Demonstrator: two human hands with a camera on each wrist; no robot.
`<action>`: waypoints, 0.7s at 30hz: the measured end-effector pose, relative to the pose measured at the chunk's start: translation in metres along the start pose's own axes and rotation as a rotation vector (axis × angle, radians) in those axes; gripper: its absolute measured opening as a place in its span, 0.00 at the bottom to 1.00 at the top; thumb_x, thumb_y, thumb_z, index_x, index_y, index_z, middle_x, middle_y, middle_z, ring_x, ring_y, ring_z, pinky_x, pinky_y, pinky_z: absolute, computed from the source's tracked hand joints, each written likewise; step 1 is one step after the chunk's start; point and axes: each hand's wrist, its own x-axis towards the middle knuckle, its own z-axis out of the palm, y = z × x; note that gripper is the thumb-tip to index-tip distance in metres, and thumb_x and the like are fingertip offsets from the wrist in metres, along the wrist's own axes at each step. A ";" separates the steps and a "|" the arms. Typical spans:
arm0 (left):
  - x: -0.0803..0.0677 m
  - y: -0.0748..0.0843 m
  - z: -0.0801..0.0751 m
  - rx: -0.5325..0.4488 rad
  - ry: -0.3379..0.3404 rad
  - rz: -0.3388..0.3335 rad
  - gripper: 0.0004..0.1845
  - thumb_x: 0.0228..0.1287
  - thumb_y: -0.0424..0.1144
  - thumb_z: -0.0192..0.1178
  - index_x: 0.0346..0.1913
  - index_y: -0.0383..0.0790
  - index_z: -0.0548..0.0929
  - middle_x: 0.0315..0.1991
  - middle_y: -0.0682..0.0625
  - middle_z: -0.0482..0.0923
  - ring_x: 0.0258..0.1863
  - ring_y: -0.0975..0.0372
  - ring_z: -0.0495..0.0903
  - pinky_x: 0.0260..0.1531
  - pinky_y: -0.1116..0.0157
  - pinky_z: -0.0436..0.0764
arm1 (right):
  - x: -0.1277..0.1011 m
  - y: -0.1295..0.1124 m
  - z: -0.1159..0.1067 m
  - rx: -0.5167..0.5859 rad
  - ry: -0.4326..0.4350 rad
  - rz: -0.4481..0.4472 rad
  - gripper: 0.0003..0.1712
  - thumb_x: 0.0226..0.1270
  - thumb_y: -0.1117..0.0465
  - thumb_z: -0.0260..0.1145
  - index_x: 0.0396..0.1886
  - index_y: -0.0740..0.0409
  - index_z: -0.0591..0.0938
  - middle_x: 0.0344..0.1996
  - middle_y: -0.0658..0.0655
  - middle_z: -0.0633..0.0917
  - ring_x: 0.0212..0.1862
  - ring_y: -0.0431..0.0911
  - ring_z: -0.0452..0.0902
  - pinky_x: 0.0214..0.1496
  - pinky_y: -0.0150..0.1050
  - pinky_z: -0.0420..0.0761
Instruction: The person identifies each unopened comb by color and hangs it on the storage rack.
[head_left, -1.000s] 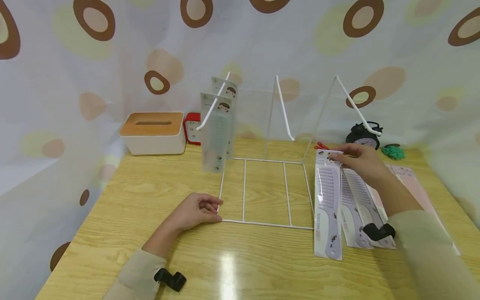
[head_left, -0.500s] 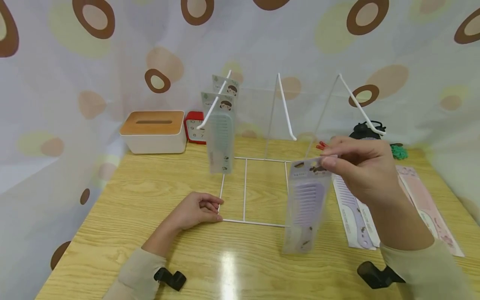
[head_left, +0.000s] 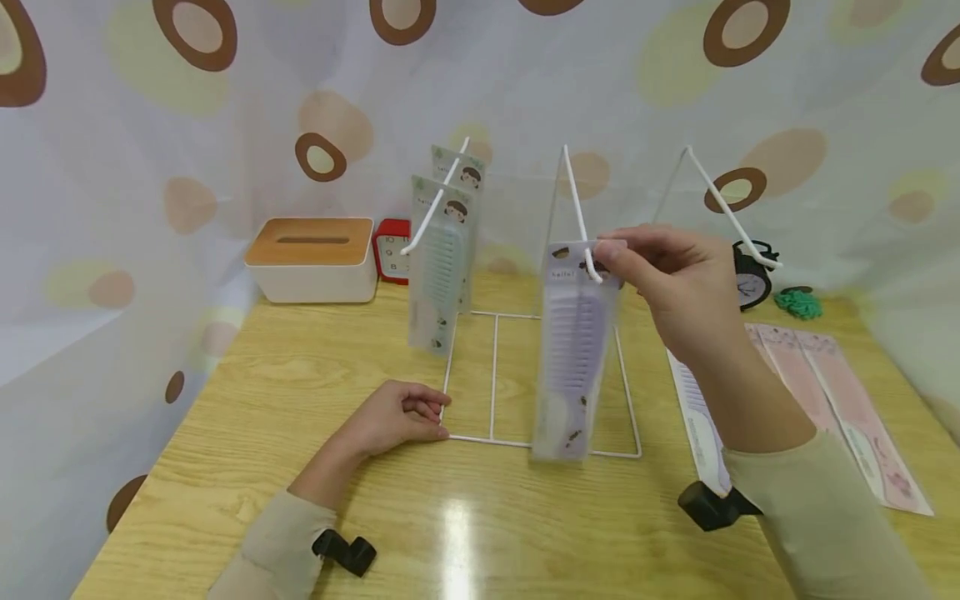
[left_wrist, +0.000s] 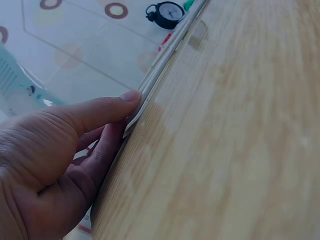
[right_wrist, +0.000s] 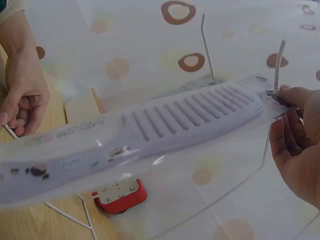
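Note:
A white wire rack [head_left: 493, 375] with three slanted hooks stands on the wooden table. My left hand [head_left: 433, 419] grips the rack's front left corner; in the left wrist view the left hand [left_wrist: 120, 107] has its thumb pressed along the wire [left_wrist: 165, 55]. My right hand [head_left: 611, 254] pinches the top of a packaged purple comb [head_left: 570, 358], which hangs down at the tip of the middle hook [head_left: 576, 208]. The right wrist view shows the purple comb [right_wrist: 165, 125] with the hook tip [right_wrist: 277, 65] at its top edge. Two packaged green combs [head_left: 438, 267] hang on the left hook.
A tissue box [head_left: 311, 258] and a red clock [head_left: 390, 248] stand at the back left. A black alarm clock [head_left: 750, 279] and a green object [head_left: 798, 302] are at the back right. Pink comb packs [head_left: 825, 392] and a purple one [head_left: 697, 417] lie at the right.
My right hand lifted the purple comb pack off the pile on the table and carried it left and up to the middle hook's tip. The left hand stayed on the rack corner.

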 end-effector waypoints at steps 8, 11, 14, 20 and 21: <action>0.000 0.003 0.000 -0.006 -0.004 -0.007 0.25 0.54 0.33 0.75 0.56 0.31 0.83 0.37 0.45 0.85 0.37 0.62 0.84 0.40 0.69 0.83 | 0.052 0.034 -0.006 0.281 0.070 0.201 0.08 0.57 0.69 0.75 0.38 0.63 0.90 0.35 0.54 0.89 0.39 0.42 0.84 0.45 0.32 0.85; 0.000 0.001 0.001 -0.010 -0.010 -0.004 0.25 0.54 0.33 0.75 0.56 0.31 0.83 0.37 0.45 0.85 0.37 0.62 0.84 0.39 0.69 0.83 | 0.066 0.044 -0.008 0.326 0.097 0.215 0.09 0.56 0.69 0.75 0.38 0.62 0.90 0.35 0.53 0.89 0.40 0.41 0.84 0.45 0.31 0.85; 0.001 -0.001 0.001 -0.016 -0.011 -0.003 0.25 0.55 0.33 0.75 0.56 0.31 0.82 0.37 0.45 0.84 0.37 0.61 0.84 0.39 0.69 0.83 | 0.074 0.050 -0.011 0.314 0.120 0.217 0.09 0.56 0.69 0.75 0.39 0.61 0.89 0.36 0.53 0.89 0.41 0.41 0.86 0.48 0.31 0.85; 0.000 0.001 0.001 -0.017 -0.002 -0.003 0.25 0.54 0.33 0.75 0.56 0.30 0.82 0.37 0.46 0.84 0.36 0.62 0.84 0.39 0.69 0.83 | 0.081 0.054 -0.016 0.289 0.122 0.177 0.10 0.57 0.72 0.73 0.40 0.61 0.90 0.35 0.53 0.89 0.40 0.42 0.87 0.50 0.32 0.84; 0.000 0.002 0.001 -0.017 0.001 -0.002 0.25 0.54 0.32 0.75 0.56 0.30 0.82 0.36 0.46 0.84 0.36 0.62 0.84 0.39 0.69 0.83 | 0.081 0.054 -0.017 0.278 0.115 0.169 0.11 0.57 0.72 0.73 0.41 0.61 0.89 0.36 0.53 0.89 0.41 0.42 0.87 0.50 0.32 0.84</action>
